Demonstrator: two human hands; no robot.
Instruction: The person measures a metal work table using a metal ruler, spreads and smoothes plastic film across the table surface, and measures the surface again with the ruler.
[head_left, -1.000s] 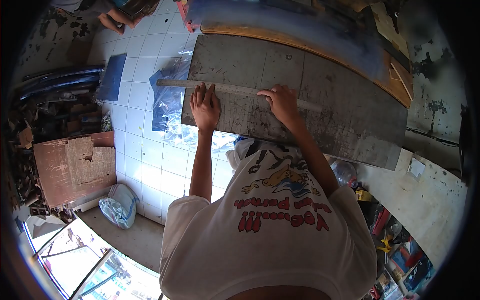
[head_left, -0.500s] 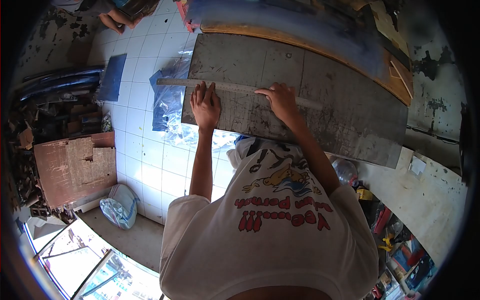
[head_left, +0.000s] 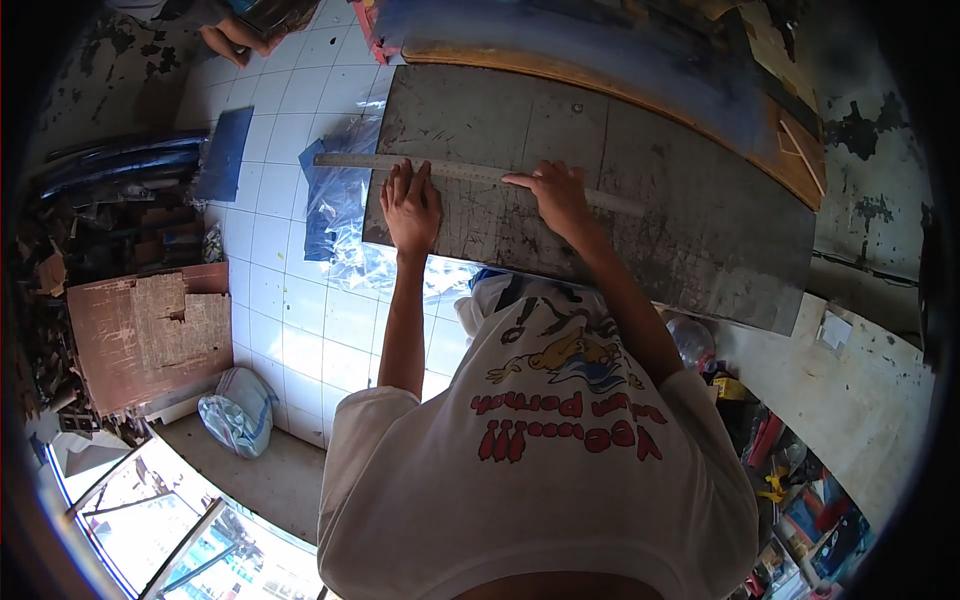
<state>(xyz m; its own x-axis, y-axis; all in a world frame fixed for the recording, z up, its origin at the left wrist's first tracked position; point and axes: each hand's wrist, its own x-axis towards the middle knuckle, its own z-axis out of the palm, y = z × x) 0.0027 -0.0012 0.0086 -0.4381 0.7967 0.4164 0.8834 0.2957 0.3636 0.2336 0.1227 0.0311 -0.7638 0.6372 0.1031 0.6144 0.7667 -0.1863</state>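
A long metal ruler (head_left: 470, 171) lies across a dark, scratched sheet (head_left: 690, 235), its left end sticking out past the sheet's left edge. My left hand (head_left: 411, 208) rests palm down near that edge, fingers stretched and a little apart, fingertips pressing on the ruler. Farther right, my right hand (head_left: 560, 196) is also on the ruler. Its thumb points left along the ruler and its other fingers are bent over it. Whether anything small sits under those bent fingers cannot be made out.
A wood-edged board with a blue, hazy surface (head_left: 590, 50) stands beyond the sheet. Clear plastic wrap (head_left: 360, 265) lies on the tiled floor at left, near a brown board (head_left: 105, 340) and a white sack (head_left: 240, 415). Tools and bottles clutter the lower right. A person's bare legs (head_left: 232, 40) show top left.
The ruler has shifted very slightly away from me, and my right hand has slid a little left and away with it. My left hand stays almost where it was.
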